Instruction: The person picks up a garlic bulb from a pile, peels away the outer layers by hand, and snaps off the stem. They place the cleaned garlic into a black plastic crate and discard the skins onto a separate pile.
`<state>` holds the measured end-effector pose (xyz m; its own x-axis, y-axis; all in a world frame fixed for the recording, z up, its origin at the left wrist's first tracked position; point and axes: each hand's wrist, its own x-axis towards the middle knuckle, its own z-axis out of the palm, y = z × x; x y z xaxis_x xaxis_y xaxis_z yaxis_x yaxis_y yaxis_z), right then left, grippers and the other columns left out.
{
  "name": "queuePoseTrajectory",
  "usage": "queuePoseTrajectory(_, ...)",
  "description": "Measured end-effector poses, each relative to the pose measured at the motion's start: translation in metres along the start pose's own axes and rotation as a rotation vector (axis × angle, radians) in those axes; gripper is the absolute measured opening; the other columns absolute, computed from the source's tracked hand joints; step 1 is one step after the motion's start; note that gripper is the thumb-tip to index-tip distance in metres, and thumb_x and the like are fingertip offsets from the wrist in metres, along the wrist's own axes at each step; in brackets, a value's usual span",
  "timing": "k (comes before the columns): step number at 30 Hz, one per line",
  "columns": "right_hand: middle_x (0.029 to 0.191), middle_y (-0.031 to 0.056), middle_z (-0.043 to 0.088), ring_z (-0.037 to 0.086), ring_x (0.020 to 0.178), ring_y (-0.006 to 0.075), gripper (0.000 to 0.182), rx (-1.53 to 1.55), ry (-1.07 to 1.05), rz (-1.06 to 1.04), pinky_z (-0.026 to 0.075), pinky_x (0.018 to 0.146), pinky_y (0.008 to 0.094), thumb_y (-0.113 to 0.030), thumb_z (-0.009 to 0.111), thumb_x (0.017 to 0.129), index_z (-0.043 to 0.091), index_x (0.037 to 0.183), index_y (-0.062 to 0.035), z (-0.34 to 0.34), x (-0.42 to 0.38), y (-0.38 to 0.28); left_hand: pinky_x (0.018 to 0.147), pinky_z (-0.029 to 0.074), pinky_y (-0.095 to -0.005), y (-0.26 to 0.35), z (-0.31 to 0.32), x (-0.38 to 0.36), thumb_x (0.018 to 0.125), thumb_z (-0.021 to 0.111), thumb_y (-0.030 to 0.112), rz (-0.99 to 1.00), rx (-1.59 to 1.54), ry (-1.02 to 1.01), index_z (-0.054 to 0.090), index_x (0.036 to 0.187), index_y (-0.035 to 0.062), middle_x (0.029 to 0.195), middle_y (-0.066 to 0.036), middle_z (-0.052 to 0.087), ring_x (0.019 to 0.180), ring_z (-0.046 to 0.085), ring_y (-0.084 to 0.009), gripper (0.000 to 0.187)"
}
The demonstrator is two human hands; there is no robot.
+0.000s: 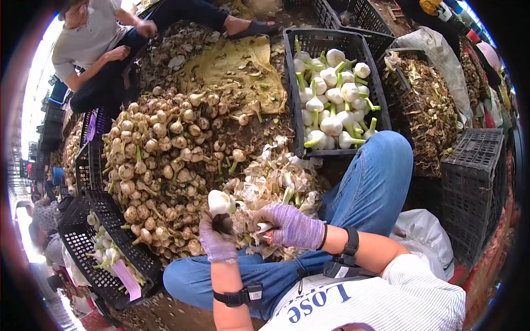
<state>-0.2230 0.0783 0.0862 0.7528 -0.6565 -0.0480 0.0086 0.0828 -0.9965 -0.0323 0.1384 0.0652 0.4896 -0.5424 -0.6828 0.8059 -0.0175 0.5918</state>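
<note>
My left hand [218,237], in a purple glove, holds a white garlic bulb [220,202] upright at its fingertips. Just to the right, my right hand [287,225], also gloved in purple, has its fingers curled around something small, white and orange-red that I cannot make out. Both hands are above my lap, beside a heap of papery peelings [270,176]. A large pile of unpeeled garlic [165,160] lies beyond them on the left. Clean white bulbs with green stems [331,126] fill a black crate at the upper right.
A person [91,47] sits at the upper left. A crate [105,259] with small bulbs and a pink strip stands at lower left. Stacked black crates [475,171] and a heap of husks [428,99] are on the right; a yellow sack [234,66] lies ahead.
</note>
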Motion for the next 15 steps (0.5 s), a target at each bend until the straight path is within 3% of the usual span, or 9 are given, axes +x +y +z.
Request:
queuePoseTrajectory(2, 0.082, 0.0136, 0.057, 0.057, 0.077, 0.0280, 0.031, -0.167, 0.038, -0.044, 0.045, 0.068, 0.0325, -0.018, 0.065, 0.070, 0.056, 0.096, -0.0042, -0.009, 0.004, 0.022, 0.055, 0.055, -0.0221, 0.007, 0.030, -0.003, 0.086, 0.056, 0.029, 0.125, 0.165, -0.075, 0.054, 0.103, 0.0020, 0.086, -0.007, 0.062, 0.075, 0.062, -0.0160, 0.032)
queuePoseTrajectory(4, 0.081, 0.0166, 0.058, 0.056, 0.077, 0.0345, 0.030, -0.350, 0.089, -0.007, 0.045, 0.069, 0.0370, -0.016, 0.064, 0.069, 0.058, 0.095, -0.0032, -0.018, 0.009, 0.029, 0.069, 0.056, -0.0325, 0.010, 0.067, -0.014, 0.086, 0.056, 0.029, 0.219, 0.260, -0.668, 0.046, 0.117, -0.0011, 0.113, -0.014, 0.054, 0.100, 0.056, -0.0250, 0.044)
queuePoseTrajectory(6, 0.078, 0.0165, 0.058, 0.057, 0.075, 0.0317, 0.026, -0.181, 0.052, 0.277, 0.045, 0.067, 0.0362, -0.016, 0.064, 0.070, 0.058, 0.091, -0.0025, -0.024, 0.014, 0.032, 0.077, 0.053, -0.0376, 0.012, 0.108, -0.024, 0.085, 0.056, 0.024, 0.283, 0.285, -0.899, 0.043, 0.121, -0.0012, 0.122, -0.015, 0.048, 0.110, 0.050, -0.0262, 0.046)
queuePoseTrajectory(8, 0.076, 0.0164, 0.058, 0.057, 0.073, 0.0288, 0.025, -0.031, 0.136, 0.351, 0.044, 0.065, 0.0349, -0.015, 0.065, 0.071, 0.057, 0.091, -0.0017, -0.027, 0.016, 0.037, 0.081, 0.051, -0.0382, 0.019, 0.117, 0.015, 0.085, 0.057, 0.015, 0.286, 0.591, -0.776, 0.042, 0.123, -0.0005, 0.125, -0.013, 0.044, 0.111, 0.048, -0.0246, 0.044)
queuePoseTrajectory(10, 0.090, 0.0091, 0.059, 0.053, 0.082, 0.0117, 0.038, 0.052, 0.143, 0.388, 0.044, 0.073, 0.0266, -0.017, 0.067, 0.072, 0.055, 0.104, -0.0021, -0.030, 0.017, 0.058, 0.084, 0.047, -0.0274, 0.008, 0.120, 0.077, 0.082, 0.054, 0.000, 0.230, 0.901, -0.446, 0.047, 0.120, 0.0007, 0.118, -0.011, 0.051, 0.104, 0.051, -0.0180, 0.038)
queuePoseTrajectory(11, 0.091, 0.0091, 0.059, 0.054, 0.084, 0.0129, 0.038, -0.001, 0.159, 0.366, 0.044, 0.075, 0.0269, -0.018, 0.067, 0.073, 0.055, 0.105, -0.0023, -0.033, 0.020, 0.060, 0.086, 0.044, -0.0265, -0.007, 0.110, 0.110, 0.081, 0.053, -0.002, 0.250, 0.882, -0.371, 0.050, 0.117, 0.0015, 0.114, -0.010, 0.054, 0.101, 0.052, -0.0164, 0.037)
queuePoseTrajectory(12, 0.092, 0.0091, 0.059, 0.054, 0.085, 0.0141, 0.037, -0.055, 0.178, 0.344, 0.044, 0.076, 0.0272, -0.018, 0.067, 0.074, 0.055, 0.105, -0.0026, -0.037, 0.023, 0.058, 0.084, 0.043, -0.0274, -0.016, 0.099, 0.144, 0.079, 0.053, -0.003, 0.375, 1.144, -0.335, 0.050, 0.116, -0.0007, 0.110, -0.009, 0.056, 0.097, 0.053, -0.0173, 0.038)
queuePoseTrajectory(14, 0.095, 0.0104, 0.057, 0.054, 0.087, 0.0156, 0.041, 0.167, 0.253, 0.323, 0.044, 0.078, 0.0286, -0.018, 0.065, 0.076, 0.051, 0.111, -0.0020, -0.040, 0.027, 0.051, 0.088, 0.040, -0.0324, -0.040, 0.055, 0.224, 0.070, 0.058, 0.002, 0.576, 1.638, -0.290, 0.054, 0.115, 0.0080, 0.112, -0.016, 0.055, 0.099, 0.055, -0.0287, 0.046)
queuePoseTrajectory(15, 0.096, 0.0130, 0.057, 0.055, 0.088, 0.0169, 0.044, 0.199, 0.274, 0.349, 0.044, 0.078, 0.0289, -0.014, 0.062, 0.075, 0.048, 0.115, -0.0006, -0.038, 0.026, 0.061, 0.090, 0.039, -0.0327, -0.045, 0.064, 0.233, 0.070, 0.058, 0.002, 0.444, 1.757, -0.275, 0.053, 0.117, 0.0105, 0.116, -0.017, 0.052, 0.103, 0.053, -0.0305, 0.048)
